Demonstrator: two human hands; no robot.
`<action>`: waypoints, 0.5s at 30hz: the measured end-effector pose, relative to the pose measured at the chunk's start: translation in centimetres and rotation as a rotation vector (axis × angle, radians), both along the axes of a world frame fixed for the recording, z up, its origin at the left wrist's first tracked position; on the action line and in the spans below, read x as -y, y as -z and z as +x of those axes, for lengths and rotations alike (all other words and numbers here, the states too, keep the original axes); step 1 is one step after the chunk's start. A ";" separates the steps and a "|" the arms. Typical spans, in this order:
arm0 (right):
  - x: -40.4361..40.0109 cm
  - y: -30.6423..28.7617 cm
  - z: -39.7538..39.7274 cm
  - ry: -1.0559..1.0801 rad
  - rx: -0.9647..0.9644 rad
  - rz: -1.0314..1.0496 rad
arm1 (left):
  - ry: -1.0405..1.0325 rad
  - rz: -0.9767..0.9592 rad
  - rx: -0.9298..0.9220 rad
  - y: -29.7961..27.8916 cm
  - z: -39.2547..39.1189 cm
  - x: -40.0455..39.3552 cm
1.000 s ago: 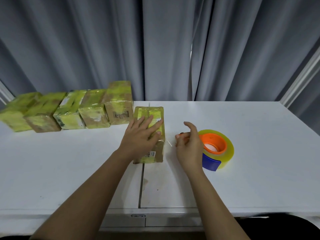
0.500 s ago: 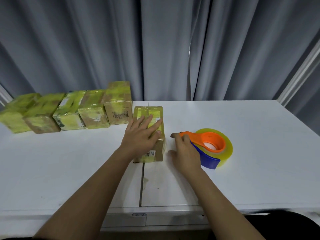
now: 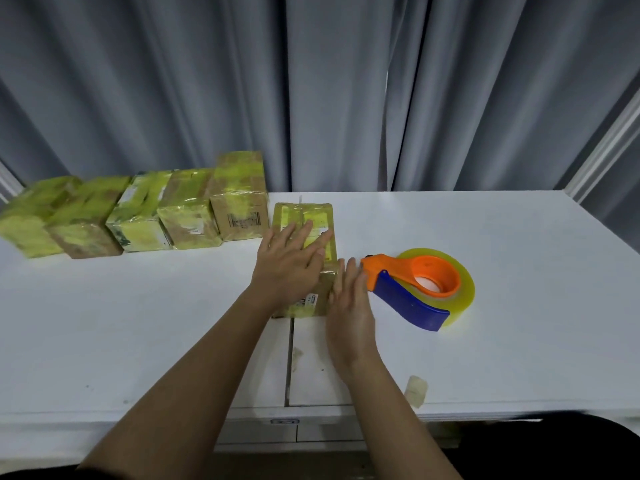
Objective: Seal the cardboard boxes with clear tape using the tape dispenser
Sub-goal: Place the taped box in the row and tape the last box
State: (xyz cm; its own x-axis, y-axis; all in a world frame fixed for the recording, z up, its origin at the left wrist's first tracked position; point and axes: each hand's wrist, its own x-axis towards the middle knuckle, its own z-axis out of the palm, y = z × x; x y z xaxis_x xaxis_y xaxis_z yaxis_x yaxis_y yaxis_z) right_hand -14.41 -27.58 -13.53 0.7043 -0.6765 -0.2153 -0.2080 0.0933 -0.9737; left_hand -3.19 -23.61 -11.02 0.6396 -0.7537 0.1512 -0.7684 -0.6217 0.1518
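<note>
Left hand (image 3: 291,265) flat on top of the taped cardboard box (image 3: 304,237), fingers straight and spread, pressing down on the lid. Right hand (image 3: 349,299) against that box's right side wall, fingers straight and together, palm turned toward the cardboard, gripping nothing. Box lying lengthwise near the middle of the white table (image 3: 485,341), wrapped in yellowish clear tape, a small printed label on its near end (text too small to read).

Tape dispenser (image 3: 412,289) lying on the table just right of the right hand, untouched: orange handle and hub, blue guard, a fat roll of yellowish clear tape (image 3: 464,289) around the hub. Orange nose pointing toward the right fingertips, very close; contact not certain.

Row of five taped boxes (image 3: 138,213) at the back left of the table, side by side, the rightmost just beside the box under the hands. Small scrap of tape (image 3: 417,389) stuck near the table's front edge. Grey curtain (image 3: 311,91) behind everything.
</note>
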 end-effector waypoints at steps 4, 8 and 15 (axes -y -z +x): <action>0.0 -1.4 -2.5 -0.189 0.042 0.254 | -0.009 0.023 -0.020 -0.2 0.0 0.0; 3.3 -1.7 -2.8 -0.049 0.176 -0.199 | 0.066 0.017 -0.013 -0.2 0.4 -0.8; 7.1 -3.1 2.1 -0.406 0.042 -0.863 | 0.214 -0.283 -0.335 -1.1 2.8 -3.6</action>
